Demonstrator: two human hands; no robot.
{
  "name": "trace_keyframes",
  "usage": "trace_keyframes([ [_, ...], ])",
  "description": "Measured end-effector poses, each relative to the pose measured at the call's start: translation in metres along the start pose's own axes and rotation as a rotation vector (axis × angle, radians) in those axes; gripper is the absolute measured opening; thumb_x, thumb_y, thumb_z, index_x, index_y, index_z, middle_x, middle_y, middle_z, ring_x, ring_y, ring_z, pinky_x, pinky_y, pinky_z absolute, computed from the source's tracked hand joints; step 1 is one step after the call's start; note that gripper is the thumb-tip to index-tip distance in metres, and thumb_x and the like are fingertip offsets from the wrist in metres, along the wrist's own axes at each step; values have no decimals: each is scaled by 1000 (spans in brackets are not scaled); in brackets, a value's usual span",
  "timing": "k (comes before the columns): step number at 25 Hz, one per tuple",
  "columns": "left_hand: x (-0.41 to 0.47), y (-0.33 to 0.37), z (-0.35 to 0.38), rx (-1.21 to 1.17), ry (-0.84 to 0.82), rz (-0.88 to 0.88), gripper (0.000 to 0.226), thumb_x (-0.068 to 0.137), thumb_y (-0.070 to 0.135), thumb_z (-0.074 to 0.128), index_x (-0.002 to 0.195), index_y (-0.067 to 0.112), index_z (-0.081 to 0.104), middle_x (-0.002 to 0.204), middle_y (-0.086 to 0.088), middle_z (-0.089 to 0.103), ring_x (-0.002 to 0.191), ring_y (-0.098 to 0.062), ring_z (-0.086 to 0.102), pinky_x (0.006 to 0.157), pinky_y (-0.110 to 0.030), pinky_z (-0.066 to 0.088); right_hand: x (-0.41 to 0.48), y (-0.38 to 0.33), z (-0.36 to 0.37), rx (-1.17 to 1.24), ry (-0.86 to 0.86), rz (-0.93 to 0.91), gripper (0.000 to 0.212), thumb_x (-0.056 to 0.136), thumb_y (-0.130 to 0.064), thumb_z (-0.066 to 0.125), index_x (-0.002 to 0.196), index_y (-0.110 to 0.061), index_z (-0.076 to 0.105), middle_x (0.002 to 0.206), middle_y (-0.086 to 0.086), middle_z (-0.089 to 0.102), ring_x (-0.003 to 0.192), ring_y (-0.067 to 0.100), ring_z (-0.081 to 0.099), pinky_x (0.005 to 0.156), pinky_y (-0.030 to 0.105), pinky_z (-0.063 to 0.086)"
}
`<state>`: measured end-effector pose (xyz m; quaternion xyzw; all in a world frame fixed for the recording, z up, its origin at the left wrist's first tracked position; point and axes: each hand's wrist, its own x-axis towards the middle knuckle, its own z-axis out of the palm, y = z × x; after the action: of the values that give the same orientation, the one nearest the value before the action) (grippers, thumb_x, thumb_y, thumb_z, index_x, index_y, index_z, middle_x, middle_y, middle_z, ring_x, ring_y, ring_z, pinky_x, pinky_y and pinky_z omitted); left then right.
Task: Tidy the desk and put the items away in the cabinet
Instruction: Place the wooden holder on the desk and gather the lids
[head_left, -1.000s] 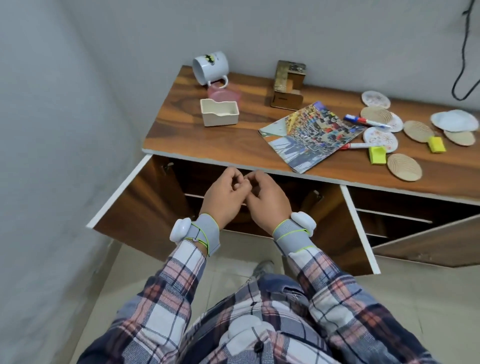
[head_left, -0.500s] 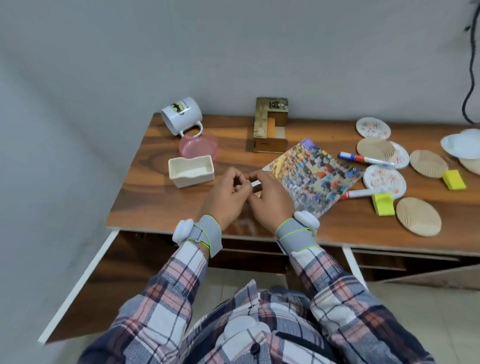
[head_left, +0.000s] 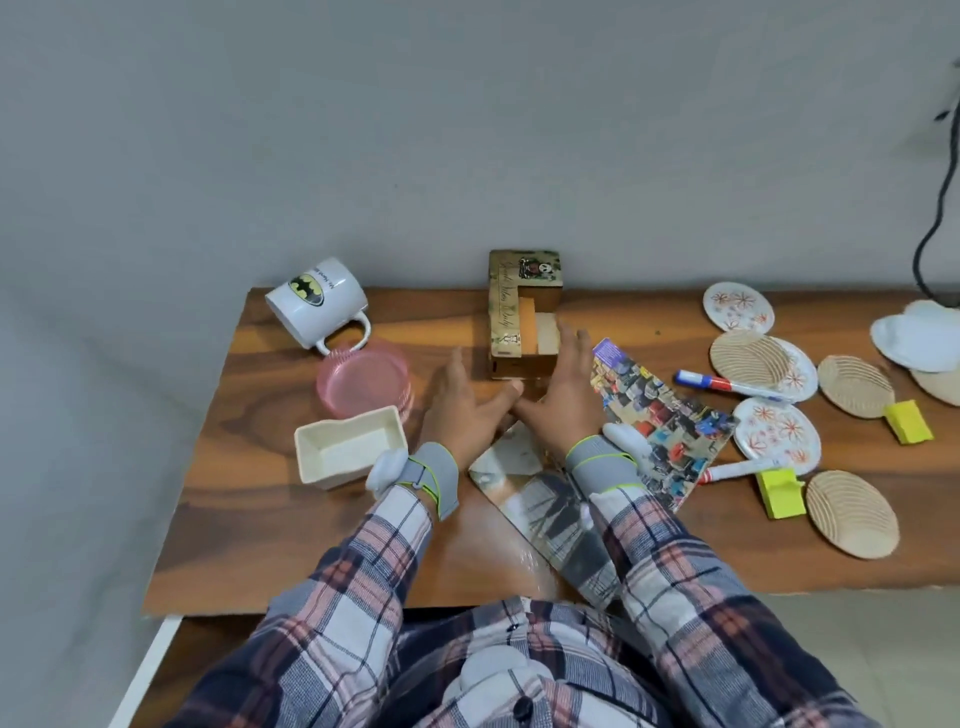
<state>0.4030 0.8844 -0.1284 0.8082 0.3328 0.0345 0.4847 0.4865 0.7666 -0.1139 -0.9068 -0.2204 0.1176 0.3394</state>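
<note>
— Where's the box (head_left: 523, 291)?
— Back of the table (head_left: 260, 493), by the wall (head_left: 467, 156). I'm holding my left hand (head_left: 462, 410) and right hand (head_left: 563, 395) open, flanking it. I'm planning on pressing both sides evenly, lifting level.

Tabletop (head_left: 291, 545): brown wood grain.
Wall (head_left: 467, 130): plain grey, along the far edge.
Floor (head_left: 893, 639): pale, beyond the near right corner.

This looks like a room in my home: a wooden counter (head_left: 311, 545) against a plain grey wall (head_left: 467, 130) carries a Batman mug (head_left: 317, 301), patterned coasters (head_left: 737, 306), markers (head_left: 727, 384) and a magazine (head_left: 660, 415).
</note>
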Motion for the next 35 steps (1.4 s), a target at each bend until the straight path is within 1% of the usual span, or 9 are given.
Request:
trace_keyframes([
  [4, 28, 6, 0, -48, -81, 25, 92, 83, 56, 62, 155, 25, 15, 154, -5, 38, 140, -28, 38, 113, -47, 35, 20, -3, 10, -12, -1, 156, 51, 85, -34, 68, 129, -20, 48, 132, 8, 47, 111, 28, 59, 82, 34, 48],
  [7, 38, 17, -3, -15, -81, 21, 71, 77, 62, 52, 137, 29, 36, 131, -1, 60, 122, -31, 54, 101, -46, 45, 24, -16, 13, -12, 49, 192, 20, 86, -30, 65, 103, -25, 56, 110, 3, 53, 93, 26, 62, 76, 34, 49],
  [10, 41, 21, -4, 3, -194, -15, 59, 74, 67, 51, 117, 30, 35, 120, -1, 63, 109, -32, 60, 93, -45, 50, 18, -22, 10, -56, 141, 182, 13, 85, -24, 63, 95, -24, 56, 104, 2, 53, 86, 27, 61, 68, 33, 47],
  [17, 38, 53, -8, -197, -169, 138, 86, 86, 49, 66, 149, 23, 14, 125, 5, 59, 114, -27, 59, 96, -34, 43, -40, -18, -18, -97, 263, 100, 30, 70, -30, 77, 90, -21, 56, 103, -1, 50, 89, 22, 58, 70, 35, 47],
  [21, 25, 62, 9, -173, -207, 162, 81, 85, 43, 69, 143, 15, 19, 125, -5, 62, 111, -32, 61, 99, -42, 46, -75, -14, -30, -111, 348, 132, 28, 70, -34, 74, 86, -22, 54, 103, -1, 48, 86, 23, 54, 67, 33, 41],
  [26, -1, 65, 42, -195, -276, 171, 66, 86, 33, 68, 130, 13, 23, 101, 0, 56, 92, -26, 55, 80, -30, 37, -119, 4, -40, -145, 520, 216, 30, 77, -38, 69, 98, -21, 56, 119, 2, 46, 99, 30, 55, 78, 40, 47],
  [30, -26, 60, 69, -258, -315, 171, 63, 87, 25, 69, 128, 12, 24, 92, 10, 52, 88, -21, 50, 79, -24, 35, -151, 23, -40, -51, 563, 338, 88, 83, -37, 70, 152, -25, 16, 159, 6, 16, 137, 26, 32, 98, 40, 43],
  [33, -52, 54, 86, -271, -303, 170, 66, 86, 25, 69, 131, 8, 23, 95, 15, 48, 91, -20, 50, 79, -23, 36, -166, 36, -47, -3, 486, 427, 105, 84, -41, 69, 154, -27, -8, 150, 12, 39, 120, 31, 55, 85, 38, 51],
  [35, -66, 53, 93, -292, -272, 163, 67, 85, 26, 69, 130, 7, 23, 101, 5, 53, 97, -25, 53, 86, -32, 43, -172, 42, -54, 76, 493, 452, 105, 85, -39, 69, 154, -29, -9, 145, 12, 46, 97, 25, 66, 80, 40, 53],
])
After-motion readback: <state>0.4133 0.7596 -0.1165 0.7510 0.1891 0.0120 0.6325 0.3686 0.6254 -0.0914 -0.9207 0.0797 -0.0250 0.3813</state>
